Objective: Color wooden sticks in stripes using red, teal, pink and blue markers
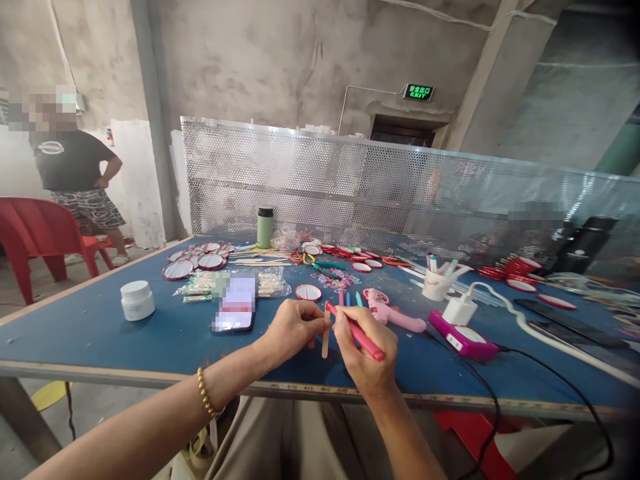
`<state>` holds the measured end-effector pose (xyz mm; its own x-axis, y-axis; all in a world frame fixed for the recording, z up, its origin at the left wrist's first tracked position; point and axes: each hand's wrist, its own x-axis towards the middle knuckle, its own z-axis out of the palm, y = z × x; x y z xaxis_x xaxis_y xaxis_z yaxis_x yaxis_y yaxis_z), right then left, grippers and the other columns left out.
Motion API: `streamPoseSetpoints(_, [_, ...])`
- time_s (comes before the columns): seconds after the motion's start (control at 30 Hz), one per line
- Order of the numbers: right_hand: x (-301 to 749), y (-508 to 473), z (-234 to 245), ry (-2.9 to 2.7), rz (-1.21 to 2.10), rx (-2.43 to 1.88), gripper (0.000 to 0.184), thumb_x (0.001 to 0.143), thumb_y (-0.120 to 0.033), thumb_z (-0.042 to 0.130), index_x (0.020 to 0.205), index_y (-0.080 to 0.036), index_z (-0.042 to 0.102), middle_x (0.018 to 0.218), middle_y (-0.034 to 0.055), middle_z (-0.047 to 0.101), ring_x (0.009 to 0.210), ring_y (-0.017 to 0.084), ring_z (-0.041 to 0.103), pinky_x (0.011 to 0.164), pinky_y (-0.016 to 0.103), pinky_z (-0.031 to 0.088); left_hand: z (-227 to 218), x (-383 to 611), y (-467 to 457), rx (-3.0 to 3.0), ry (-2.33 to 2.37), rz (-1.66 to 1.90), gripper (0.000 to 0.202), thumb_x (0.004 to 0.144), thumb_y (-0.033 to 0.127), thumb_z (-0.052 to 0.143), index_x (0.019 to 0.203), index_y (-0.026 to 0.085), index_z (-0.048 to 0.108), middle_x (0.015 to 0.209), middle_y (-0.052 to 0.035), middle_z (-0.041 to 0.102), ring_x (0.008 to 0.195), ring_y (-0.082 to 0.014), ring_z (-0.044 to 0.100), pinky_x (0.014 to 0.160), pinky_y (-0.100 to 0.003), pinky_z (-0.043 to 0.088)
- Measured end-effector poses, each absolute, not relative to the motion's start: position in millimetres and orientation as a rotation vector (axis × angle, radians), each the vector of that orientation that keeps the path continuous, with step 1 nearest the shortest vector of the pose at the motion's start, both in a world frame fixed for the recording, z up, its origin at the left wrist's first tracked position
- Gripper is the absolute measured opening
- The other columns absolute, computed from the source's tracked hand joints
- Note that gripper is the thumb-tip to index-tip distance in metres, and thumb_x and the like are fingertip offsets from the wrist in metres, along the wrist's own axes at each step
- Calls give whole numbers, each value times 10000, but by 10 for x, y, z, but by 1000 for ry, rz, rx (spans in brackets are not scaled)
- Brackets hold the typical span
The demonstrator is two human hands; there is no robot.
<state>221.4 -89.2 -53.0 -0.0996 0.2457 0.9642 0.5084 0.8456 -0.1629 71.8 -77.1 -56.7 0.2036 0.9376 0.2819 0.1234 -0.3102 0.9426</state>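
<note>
A small wooden craft stick (325,343) stands nearly upright, pinched between the fingers of my left hand (295,328). My right hand (369,347) is closed around a red marker pen (366,339), its tip at the stick's upper end; whether the two touch I cannot tell. Just beyond my hands lie a round mirror with a red rim (308,293), a few coloured pens (348,298) and a pink glue gun (393,315). To the left of my left hand, a phone with a lit screen (235,303) leans over plastic bags of sticks (273,281).
A white jar (137,301) sits at the left, a green bottle (265,227) at the back. On the right are a pen cup (438,283), a purple power strip (463,335) and cables. Perforated metal panels (310,177) edge the table's far side. A person (75,160) stands far left.
</note>
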Motion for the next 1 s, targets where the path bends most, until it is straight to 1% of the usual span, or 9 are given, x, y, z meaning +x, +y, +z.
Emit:
streamPoseSetpoints(0.23, [2222,-899,-529,-1708,-251,-612,127,911,-137,568,832,-197,648,687,-4,705,544,113,637,561,224,514,-562,716,-774,1641,1031,1205,304,740,420,675,667,126,664,598,-6,606,453,-84,499,451,-204,360])
streamPoseSetpoints(0.5, [2218,-898,-517,-1676,-246,-606,115,908,-127,577,844,-185,654,710,9,714,585,117,657,598,219,521,-579,714,-763,1655,1024,1203,292,751,404,662,680,121,673,608,-18,620,454,-90,506,451,-210,368])
streamPoseSetpoints(0.7, [2233,-895,-541,-1660,-244,-665,119,915,-144,580,816,-181,636,664,0,691,540,112,635,559,215,492,-573,712,-767,1640,1025,1207,301,732,418,677,665,126,660,610,-15,617,447,-90,501,443,-211,362])
streamPoseSetpoints(1.0, [2233,-902,-533,-1677,-263,-628,126,908,-133,582,803,-176,636,647,-9,674,524,97,607,551,205,477,-579,712,-762,1643,1011,1210,285,749,396,657,678,120,662,609,-21,614,464,-96,508,454,-215,373])
